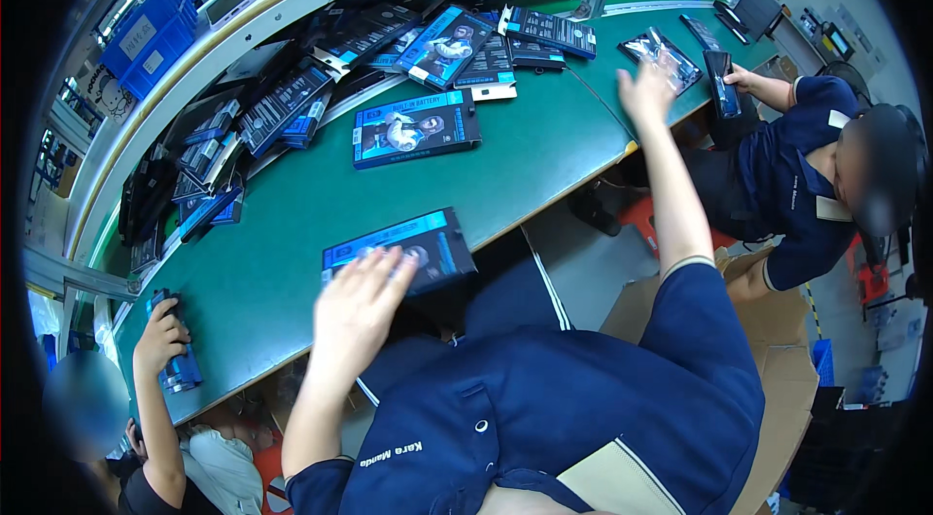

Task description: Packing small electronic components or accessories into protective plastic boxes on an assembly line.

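My left hand (364, 299) lies with its fingers flat on a blue and black flat retail box (439, 241) at the near edge of the table. It rests on the box without wrapping round it. My right hand (645, 90) is stretched far to the right, fingers apart, over a shiny clear plastic bag (680, 71) with something dark in it. Whether the fingertips touch the bag I cannot tell. A second blue box (418, 129), with a picture of a figure on its front, lies face up in the middle of the table.
Several blue and black boxes (374, 34) are heaped along the back of the green table (544, 151). On the right a co-worker holds a dark box (721, 87); on the left another person's hand grips a blue item (179, 369). An open cardboard carton (785, 369) stands beside me.
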The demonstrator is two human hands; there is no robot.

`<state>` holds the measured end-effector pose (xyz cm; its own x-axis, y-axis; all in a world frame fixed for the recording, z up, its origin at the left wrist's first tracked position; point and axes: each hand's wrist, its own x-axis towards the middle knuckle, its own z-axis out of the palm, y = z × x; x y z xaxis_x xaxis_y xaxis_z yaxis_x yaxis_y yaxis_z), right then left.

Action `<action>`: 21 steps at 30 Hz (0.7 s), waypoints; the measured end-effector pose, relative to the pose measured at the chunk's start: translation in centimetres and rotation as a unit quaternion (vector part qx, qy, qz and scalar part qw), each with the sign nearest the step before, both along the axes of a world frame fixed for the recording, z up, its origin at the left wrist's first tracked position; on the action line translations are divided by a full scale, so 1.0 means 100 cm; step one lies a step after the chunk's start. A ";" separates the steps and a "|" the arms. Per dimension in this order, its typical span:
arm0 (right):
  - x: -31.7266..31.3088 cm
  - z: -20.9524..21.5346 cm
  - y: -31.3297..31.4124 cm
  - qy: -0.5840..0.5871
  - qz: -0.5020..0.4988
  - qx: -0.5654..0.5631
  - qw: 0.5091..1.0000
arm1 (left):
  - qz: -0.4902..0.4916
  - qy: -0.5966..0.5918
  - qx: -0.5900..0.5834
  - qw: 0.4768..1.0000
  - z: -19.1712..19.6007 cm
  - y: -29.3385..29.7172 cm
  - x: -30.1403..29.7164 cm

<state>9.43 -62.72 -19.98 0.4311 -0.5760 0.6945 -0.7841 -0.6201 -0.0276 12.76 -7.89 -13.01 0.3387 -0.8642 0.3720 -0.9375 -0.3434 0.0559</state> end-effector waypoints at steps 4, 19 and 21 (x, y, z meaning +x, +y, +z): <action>-0.051 -0.005 -0.068 0.063 -0.012 0.178 0.982 | 0.155 0.070 -0.074 0.983 0.044 0.017 0.022; -0.052 0.030 0.223 -0.365 0.345 0.585 0.637 | 0.203 0.190 -0.062 0.959 0.002 -0.031 0.027; -0.028 0.045 0.264 -0.417 0.443 0.615 0.501 | 0.129 0.193 -0.130 0.964 0.020 -0.040 0.019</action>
<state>6.58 -36.32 -15.49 0.7516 -0.6283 0.2006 0.3872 0.1741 -0.9054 14.71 -11.92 -11.00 0.6865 -0.6268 0.3686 -0.7150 -0.4899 0.4988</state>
